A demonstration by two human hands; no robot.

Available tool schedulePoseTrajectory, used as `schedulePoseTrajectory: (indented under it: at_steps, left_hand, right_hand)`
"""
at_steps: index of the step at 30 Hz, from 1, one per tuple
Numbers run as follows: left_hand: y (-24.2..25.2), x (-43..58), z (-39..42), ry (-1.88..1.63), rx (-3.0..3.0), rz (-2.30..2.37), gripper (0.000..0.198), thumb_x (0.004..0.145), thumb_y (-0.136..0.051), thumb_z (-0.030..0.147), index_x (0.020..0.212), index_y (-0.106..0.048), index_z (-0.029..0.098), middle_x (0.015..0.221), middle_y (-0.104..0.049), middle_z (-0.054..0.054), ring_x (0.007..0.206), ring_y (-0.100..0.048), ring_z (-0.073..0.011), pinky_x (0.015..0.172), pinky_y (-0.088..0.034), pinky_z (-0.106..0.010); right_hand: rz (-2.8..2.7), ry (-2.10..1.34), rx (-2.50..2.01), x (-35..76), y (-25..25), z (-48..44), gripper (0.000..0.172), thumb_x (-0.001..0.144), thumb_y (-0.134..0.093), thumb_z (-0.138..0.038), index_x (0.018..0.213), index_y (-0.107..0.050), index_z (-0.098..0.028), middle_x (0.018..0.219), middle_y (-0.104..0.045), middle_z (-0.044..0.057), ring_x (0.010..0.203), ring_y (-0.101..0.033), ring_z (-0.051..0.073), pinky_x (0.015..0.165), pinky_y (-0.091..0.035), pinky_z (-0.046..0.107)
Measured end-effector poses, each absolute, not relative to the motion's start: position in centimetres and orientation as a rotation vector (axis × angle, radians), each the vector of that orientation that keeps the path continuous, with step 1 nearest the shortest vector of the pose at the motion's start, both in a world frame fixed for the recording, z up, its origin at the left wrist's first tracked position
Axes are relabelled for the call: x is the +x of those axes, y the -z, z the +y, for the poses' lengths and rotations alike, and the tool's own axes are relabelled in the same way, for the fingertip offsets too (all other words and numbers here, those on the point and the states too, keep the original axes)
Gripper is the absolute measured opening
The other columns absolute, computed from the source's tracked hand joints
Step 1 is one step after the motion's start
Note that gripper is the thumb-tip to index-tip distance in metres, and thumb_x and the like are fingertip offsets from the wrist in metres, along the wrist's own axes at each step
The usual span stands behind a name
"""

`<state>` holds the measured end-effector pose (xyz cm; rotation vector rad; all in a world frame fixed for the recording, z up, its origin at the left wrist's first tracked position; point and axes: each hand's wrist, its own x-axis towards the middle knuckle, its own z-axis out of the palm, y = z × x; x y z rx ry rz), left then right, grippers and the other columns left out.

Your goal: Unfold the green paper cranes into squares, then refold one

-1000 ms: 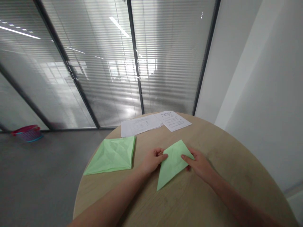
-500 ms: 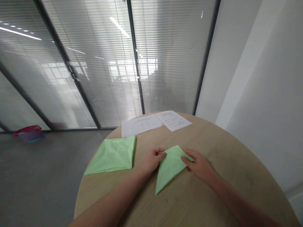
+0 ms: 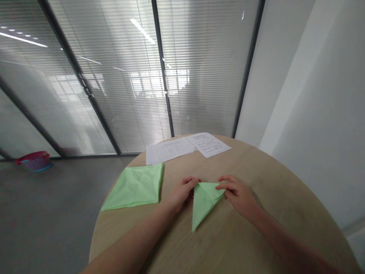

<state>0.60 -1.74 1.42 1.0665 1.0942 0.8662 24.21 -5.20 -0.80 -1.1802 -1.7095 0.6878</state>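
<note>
A light green paper (image 3: 203, 201) folded into a narrow triangle lies on the round wooden table (image 3: 256, 236), its point toward me. My left hand (image 3: 182, 190) pinches its upper left corner with curled fingers. My right hand (image 3: 238, 194) pinches the upper right corner, fingers pressed together on the fold. A second green sheet (image 3: 135, 186), creased and unfolded into a square, lies flat to the left, apart from both hands.
Two white printed sheets (image 3: 185, 146) lie at the table's far edge. Behind the table are glass walls with blinds and dark frames. A red and blue basket (image 3: 34, 160) stands on the grey floor at far left. A white wall rises on the right.
The top corner of the green paper has been folded down toward me, so the kite shape is now a smaller triangle. Both hands shifted slightly along the new top edge.
</note>
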Motion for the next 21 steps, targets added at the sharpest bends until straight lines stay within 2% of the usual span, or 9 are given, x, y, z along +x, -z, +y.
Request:
schedulePoseTrajectory:
  at_steps: [3,6,9,11,13,15,17,19,21]
  left_hand:
    - [-1.2,0.5,-1.7,-0.892,1.101,1.073,0.04,0.07,-0.084,0.043,0.096,-0.07,0.016,0.07,-0.061,0.002,0.055,-0.053,-0.0095,0.051,-0.037,-0.021]
    - [-0.9,0.4,-1.6,-0.94,1.115,1.074,0.037,0.072,-0.082,0.038,0.099,-0.069,0.016,0.072,-0.063,0.001,0.057,-0.056,-0.0104,0.051,-0.039,-0.021]
    - [-0.8,0.3,-1.4,-0.952,1.161,1.103,0.038,0.075,-0.079,0.04,0.103,-0.068,0.017,0.073,-0.063,0.001,0.056,-0.056,-0.0109,0.051,-0.039,-0.021]
    - [-0.7,0.2,-1.2,-0.934,1.241,1.117,0.038,0.077,-0.079,0.042,0.104,-0.069,0.017,0.068,-0.059,0.003,0.053,-0.053,-0.0104,0.05,-0.037,-0.021]
    - [-0.7,0.1,-1.1,-0.917,1.375,1.125,0.035,0.078,-0.077,0.039,0.104,-0.07,0.017,0.064,-0.056,0.004,0.052,-0.049,-0.0102,0.05,-0.036,-0.022]
    - [-0.7,0.0,-1.1,-0.925,1.56,1.149,0.028,0.08,-0.075,0.031,0.104,-0.073,0.016,0.067,-0.059,0.002,0.056,-0.052,-0.012,0.055,-0.039,-0.024]
    - [-0.8,-0.1,-1.2,-0.927,1.756,1.198,0.023,0.082,-0.07,0.021,0.104,-0.075,0.017,0.077,-0.067,-0.002,0.066,-0.059,-0.0155,0.065,-0.045,-0.027]
    - [-1.0,-0.3,-1.2,-0.897,1.953,1.249,0.027,0.081,-0.066,0.011,0.105,-0.076,0.018,0.092,-0.073,-0.006,0.08,-0.065,-0.0197,0.077,-0.05,-0.032]
    - [-1.4,-0.5,-1.3,-0.856,2.142,1.275,0.032,0.077,-0.064,0.004,0.101,-0.078,0.019,0.105,-0.074,-0.008,0.094,-0.067,-0.0236,0.089,-0.05,-0.036]
  right_hand:
    - [-1.718,-0.617,-1.17,24.2,0.6,-5.3,0.03,0.084,-0.054,-0.023,0.09,-0.082,-0.027,0.12,-0.069,0.007,0.092,-0.066,0.019,0.075,-0.056,0.03]
    - [-1.585,-0.661,-1.144,24.2,0.4,-5.3,0.031,0.087,-0.051,-0.028,0.093,-0.081,-0.025,0.121,-0.069,0.008,0.097,-0.067,0.021,0.078,-0.057,0.031]
    - [-1.385,-0.803,-1.155,24.2,0.5,-5.0,0.038,0.092,-0.05,-0.037,0.116,-0.075,-0.024,0.129,-0.067,0.009,0.095,-0.068,0.02,0.08,-0.059,0.033]
    - [-1.345,-0.864,-1.185,24.2,0.8,-4.7,0.049,0.092,-0.055,-0.044,0.137,-0.064,-0.025,0.133,-0.065,0.011,0.091,-0.069,0.019,0.08,-0.059,0.033]
    - [-1.412,-0.882,-1.231,24.1,1.1,-4.6,0.063,0.088,-0.064,-0.047,0.146,-0.055,-0.024,0.132,-0.065,0.012,0.091,-0.069,0.018,0.08,-0.059,0.033]
    - [-1.581,-0.832,-1.276,24.0,1.3,-4.7,0.063,0.084,-0.071,-0.041,0.144,-0.059,-0.025,0.128,-0.068,0.011,0.1,-0.068,0.021,0.088,-0.058,0.036]
    - [-1.815,-0.719,-1.279,23.9,1.4,-4.8,0.046,0.084,-0.072,-0.032,0.13,-0.071,-0.026,0.127,-0.07,0.01,0.112,-0.066,0.024,0.101,-0.054,0.042]
    - [-2.026,-0.605,-1.253,23.9,1.3,-4.9,0.031,0.084,-0.071,-0.023,0.113,-0.08,-0.026,0.128,-0.07,0.01,0.119,-0.064,0.027,0.109,-0.049,0.047]
    - [-2.158,-0.542,-1.252,24.0,1.2,-5.0,0.027,0.085,-0.069,-0.018,0.106,-0.083,-0.026,0.129,-0.07,0.011,0.121,-0.064,0.029,0.111,-0.047,0.049]
